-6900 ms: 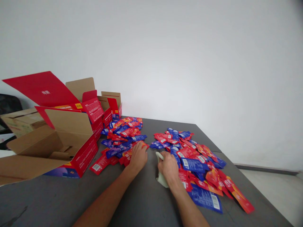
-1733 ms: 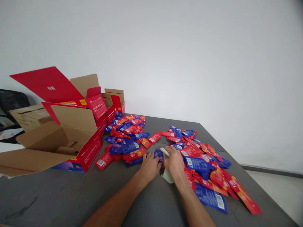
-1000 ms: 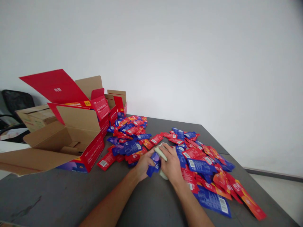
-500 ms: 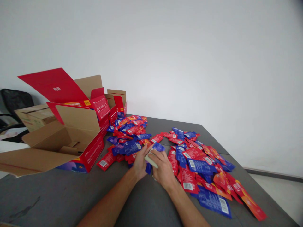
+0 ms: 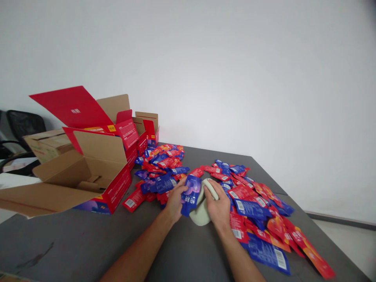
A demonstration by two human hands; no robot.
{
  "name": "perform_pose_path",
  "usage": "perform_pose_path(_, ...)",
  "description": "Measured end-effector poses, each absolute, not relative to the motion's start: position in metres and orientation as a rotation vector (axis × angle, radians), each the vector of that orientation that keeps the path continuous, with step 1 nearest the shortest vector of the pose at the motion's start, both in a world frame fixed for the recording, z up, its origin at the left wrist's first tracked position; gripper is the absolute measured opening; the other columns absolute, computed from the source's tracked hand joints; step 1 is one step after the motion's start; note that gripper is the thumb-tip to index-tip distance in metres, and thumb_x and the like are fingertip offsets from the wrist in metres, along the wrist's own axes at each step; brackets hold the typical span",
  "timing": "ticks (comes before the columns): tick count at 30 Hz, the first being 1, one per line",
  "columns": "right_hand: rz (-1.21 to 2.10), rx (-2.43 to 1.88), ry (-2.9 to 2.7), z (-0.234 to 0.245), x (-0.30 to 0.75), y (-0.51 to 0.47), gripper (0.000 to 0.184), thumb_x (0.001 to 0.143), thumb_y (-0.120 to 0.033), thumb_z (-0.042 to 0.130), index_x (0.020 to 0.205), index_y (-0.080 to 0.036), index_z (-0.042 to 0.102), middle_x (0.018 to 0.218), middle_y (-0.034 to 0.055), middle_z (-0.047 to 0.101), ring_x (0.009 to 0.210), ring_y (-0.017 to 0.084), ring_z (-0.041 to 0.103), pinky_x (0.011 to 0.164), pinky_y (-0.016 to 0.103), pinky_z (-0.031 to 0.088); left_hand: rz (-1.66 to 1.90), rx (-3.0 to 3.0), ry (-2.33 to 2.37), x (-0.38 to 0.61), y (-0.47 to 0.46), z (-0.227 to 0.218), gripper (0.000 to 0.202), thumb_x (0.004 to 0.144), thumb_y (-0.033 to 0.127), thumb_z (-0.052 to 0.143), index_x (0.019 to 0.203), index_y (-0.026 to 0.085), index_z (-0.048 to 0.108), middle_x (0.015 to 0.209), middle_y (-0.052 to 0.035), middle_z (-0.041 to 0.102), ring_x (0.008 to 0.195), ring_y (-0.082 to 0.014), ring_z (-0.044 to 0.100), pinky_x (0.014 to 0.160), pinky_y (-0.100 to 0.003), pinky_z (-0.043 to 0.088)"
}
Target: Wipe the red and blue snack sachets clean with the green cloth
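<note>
My left hand point(image 5: 176, 200) grips a blue printed sachet point(image 5: 192, 192) by its left edge, its purple picture turned up. Closed around a pale green cloth point(image 5: 202, 213) is my right hand point(image 5: 217, 203); the cloth is folded under the fingers and hangs down beside the sachet. Both hands are over the middle of the table, close together. A pile of red and blue sachets point(image 5: 164, 162) lies just beyond my left hand. Another pile of sachets point(image 5: 252, 209) spreads out to the right of my right hand.
At the left stands an open red box point(image 5: 117, 190) with brown flaps spread. Behind it are more open red boxes point(image 5: 127, 135). A brown carton point(image 5: 48, 145) and a black chair point(image 5: 26, 125) are further left. The dark table point(image 5: 179, 250) reaches toward a white wall point(image 5: 223, 86).
The cloth has come away from the sachet and opened out downward in my right hand, which moved right. The sachet's front now shows in my left hand. The view shifted slightly.
</note>
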State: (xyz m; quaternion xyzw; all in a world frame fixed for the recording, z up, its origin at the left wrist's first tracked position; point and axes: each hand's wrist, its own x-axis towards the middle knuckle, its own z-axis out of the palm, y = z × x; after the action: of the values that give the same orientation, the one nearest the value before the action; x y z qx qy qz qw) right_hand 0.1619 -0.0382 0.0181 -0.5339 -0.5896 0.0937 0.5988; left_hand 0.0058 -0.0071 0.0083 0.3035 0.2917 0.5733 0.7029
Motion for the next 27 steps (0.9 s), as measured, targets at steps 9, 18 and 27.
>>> perform_pose_path(9, 0.295, -1.144, -1.503, 0.012, 0.142, -0.046, 0.025, 0.091, -0.032, 0.061, 0.112, -0.024, 0.070, 0.119, 0.0082, 0.069, 0.108, 0.022, 0.066, 0.100, 0.039, 0.051, 1.351, 0.701, 0.616, 0.013, -0.009, -0.004, 0.040, 0.069, 0.017, 0.077, 0.107, 0.018, 0.068, 0.082, -0.0012, 0.071, 0.073, -0.0135, 0.065, 0.072, -0.023, 0.051)
perform_pose_path(18, 0.066, -1.027, -1.937, 0.012, 0.133, -0.054, 0.035, 0.087, -0.026, 0.065, 0.122, -0.027, 0.065, 0.130, 0.0104, 0.060, 0.120, 0.027, 0.056, 0.109, 0.053, 0.040, 1.030, 0.466, 0.395, 0.015, -0.019, 0.018, 0.044, 0.088, 0.052, 0.059, 0.102, 0.011, 0.069, 0.090, -0.0107, 0.072, 0.088, -0.0230, 0.070, 0.076, -0.031, 0.056)
perform_pose_path(27, -0.148, -1.091, -1.834, 0.006, 0.151, -0.044, 0.039, 0.090, -0.014, 0.051, 0.124, -0.026, 0.065, 0.130, 0.0107, 0.059, 0.113, 0.025, 0.056, 0.095, 0.046, 0.049, 0.964, 0.350, 0.376, 0.016, -0.018, 0.005, 0.028, 0.092, 0.034, 0.057, 0.104, 0.011, 0.068, 0.090, -0.0092, 0.074, 0.086, -0.0214, 0.072, 0.080, -0.031, 0.056)
